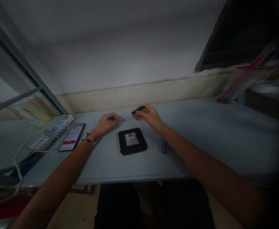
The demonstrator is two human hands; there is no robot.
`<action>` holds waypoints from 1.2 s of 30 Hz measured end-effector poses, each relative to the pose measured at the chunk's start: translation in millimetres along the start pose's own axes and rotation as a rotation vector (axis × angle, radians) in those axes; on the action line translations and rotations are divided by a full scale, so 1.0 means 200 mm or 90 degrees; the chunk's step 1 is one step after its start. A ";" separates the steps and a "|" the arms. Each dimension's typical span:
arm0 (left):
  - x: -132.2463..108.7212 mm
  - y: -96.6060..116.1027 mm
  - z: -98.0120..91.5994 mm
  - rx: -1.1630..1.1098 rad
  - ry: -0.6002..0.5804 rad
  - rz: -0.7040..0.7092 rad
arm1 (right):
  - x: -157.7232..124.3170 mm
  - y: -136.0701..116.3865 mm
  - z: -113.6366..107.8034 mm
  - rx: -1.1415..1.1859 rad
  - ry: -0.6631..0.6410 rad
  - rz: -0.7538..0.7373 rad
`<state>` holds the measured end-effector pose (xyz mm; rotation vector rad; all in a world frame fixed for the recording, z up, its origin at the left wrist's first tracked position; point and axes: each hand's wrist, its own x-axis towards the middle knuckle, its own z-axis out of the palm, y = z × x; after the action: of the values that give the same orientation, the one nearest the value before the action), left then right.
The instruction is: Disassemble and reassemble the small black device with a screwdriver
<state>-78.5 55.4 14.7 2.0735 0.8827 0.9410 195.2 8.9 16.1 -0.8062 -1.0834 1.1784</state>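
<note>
My right hand [150, 118] is closed around the black and yellow handle of a screwdriver [139, 110], whose thin metal shaft points left. At the shaft's far end, the fingertips of my left hand [107, 122] are pinched together by the tip. Whether they grip the tip itself or something tiny there is too small to tell. Below both hands, a flat black square box [141, 140] with rounded corners lies on the table, a white printed label on its upper face. It touches neither hand.
On the left of the light blue table [101, 165] lie a lit phone [71, 137], a white power strip [43, 143] and a looping white cable [17, 165]. A small dark purple object [164, 147] sits beside my right forearm. A wall [130, 63] rises behind the table.
</note>
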 end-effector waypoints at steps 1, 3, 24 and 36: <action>0.00 0.00 0.00 -0.001 0.006 -0.006 | 0.00 0.00 0.00 0.003 -0.001 -0.001; 0.00 -0.01 0.00 -0.007 0.014 -0.013 | 0.01 0.00 0.00 0.007 0.001 -0.005; -0.01 -0.02 0.00 -0.038 0.024 -0.035 | 0.01 0.01 -0.01 -0.053 0.000 -0.049; -0.02 -0.04 0.02 0.027 0.007 0.008 | -0.04 -0.06 0.04 -0.009 -0.041 -0.055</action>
<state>-78.7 55.4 5.6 2.1135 0.9026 0.9486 190.3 -2.9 28.1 -0.7303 -1.1697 1.1314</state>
